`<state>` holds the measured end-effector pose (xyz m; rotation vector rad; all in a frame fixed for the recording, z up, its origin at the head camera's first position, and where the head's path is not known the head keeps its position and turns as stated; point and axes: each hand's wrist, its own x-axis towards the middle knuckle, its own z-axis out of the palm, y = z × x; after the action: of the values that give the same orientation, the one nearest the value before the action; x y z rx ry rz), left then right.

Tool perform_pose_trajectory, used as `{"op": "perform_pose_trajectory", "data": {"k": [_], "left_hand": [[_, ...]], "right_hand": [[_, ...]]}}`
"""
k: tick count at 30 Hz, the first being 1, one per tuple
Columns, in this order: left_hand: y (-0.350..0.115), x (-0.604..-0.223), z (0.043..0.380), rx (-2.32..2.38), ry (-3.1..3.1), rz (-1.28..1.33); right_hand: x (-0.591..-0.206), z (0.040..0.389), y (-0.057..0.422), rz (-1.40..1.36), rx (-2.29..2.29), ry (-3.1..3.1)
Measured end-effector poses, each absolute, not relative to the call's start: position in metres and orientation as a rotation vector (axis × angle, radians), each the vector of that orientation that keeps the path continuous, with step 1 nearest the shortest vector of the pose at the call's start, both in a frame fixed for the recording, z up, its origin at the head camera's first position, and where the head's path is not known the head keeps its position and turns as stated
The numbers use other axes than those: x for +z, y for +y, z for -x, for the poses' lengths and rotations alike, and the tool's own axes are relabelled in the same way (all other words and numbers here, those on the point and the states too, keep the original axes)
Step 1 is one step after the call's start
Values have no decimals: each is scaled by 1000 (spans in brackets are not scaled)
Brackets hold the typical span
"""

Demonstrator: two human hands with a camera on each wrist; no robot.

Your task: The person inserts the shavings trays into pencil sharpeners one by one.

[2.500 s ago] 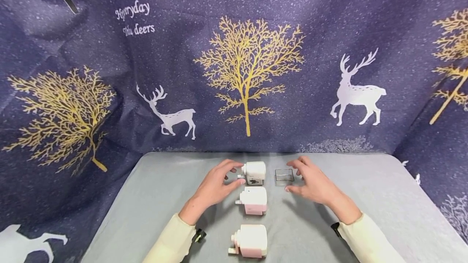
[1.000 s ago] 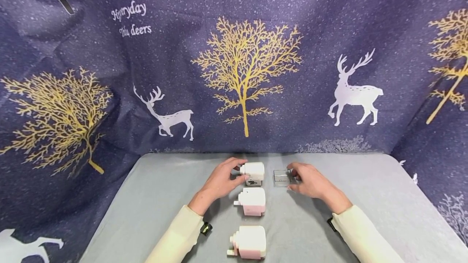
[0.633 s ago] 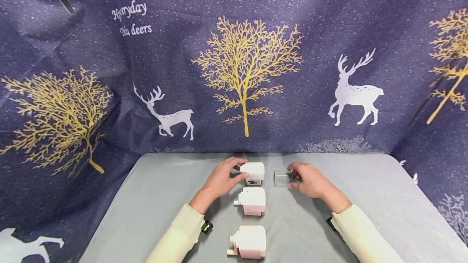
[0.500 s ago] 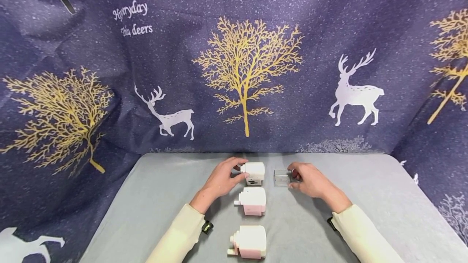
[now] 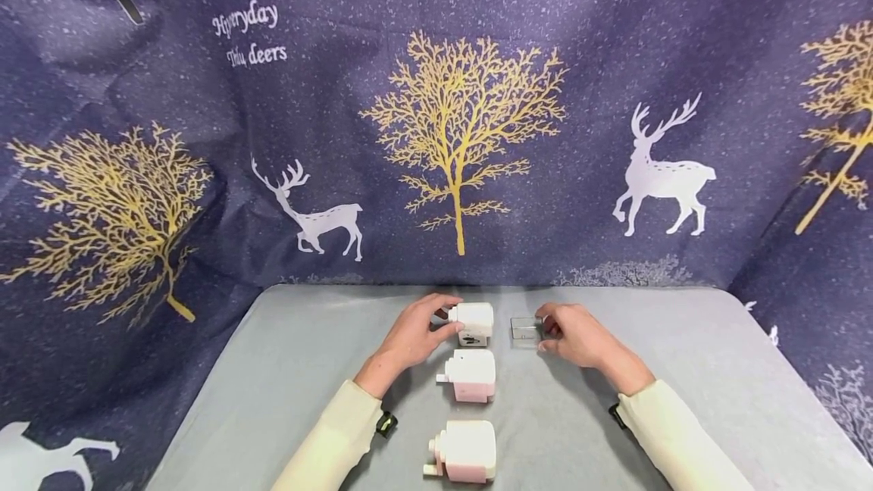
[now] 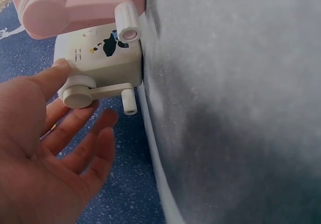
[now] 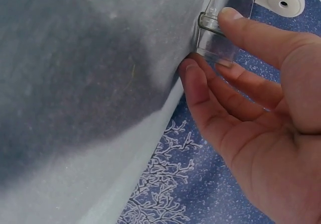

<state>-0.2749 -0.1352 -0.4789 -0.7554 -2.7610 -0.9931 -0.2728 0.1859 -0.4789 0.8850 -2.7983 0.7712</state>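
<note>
A white crank pencil sharpener (image 5: 475, 317) with a dark printed figure stands at the back middle of the table. My left hand (image 5: 412, 336) holds it at its crank end, the thumb on one side and fingers on the other. In the left wrist view the sharpener's crank handle (image 6: 129, 102) points away from the palm. To the right, apart from the sharpener, sits a clear plastic shavings drawer (image 5: 524, 329). My right hand (image 5: 580, 336) pinches its right end; in the right wrist view the thumb (image 7: 231, 16) presses one side and fingertips meet the other.
Two pink-and-white pencil sharpeners, a nearer one (image 5: 469, 451) and a middle one (image 5: 475, 376), line up in front of the white one, cranks leftward. The grey table (image 5: 723, 370) ends at the back against a dark blue cloth (image 5: 518, 264) printed with deer and trees.
Since the oldest frame, my left hand has come in against the white pencil sharpener and my right hand has closed on the drawer's end. Over the last second both hands stay almost still.
</note>
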Motion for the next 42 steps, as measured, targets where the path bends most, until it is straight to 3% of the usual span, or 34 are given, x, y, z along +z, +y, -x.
{"op": "perform_pose_trajectory", "data": {"k": [42], "left_hand": [[-135, -480, 275, -1043, -2752, 758]], "right_hand": [[-476, 275, 157, -903, 785, -2844]]}}
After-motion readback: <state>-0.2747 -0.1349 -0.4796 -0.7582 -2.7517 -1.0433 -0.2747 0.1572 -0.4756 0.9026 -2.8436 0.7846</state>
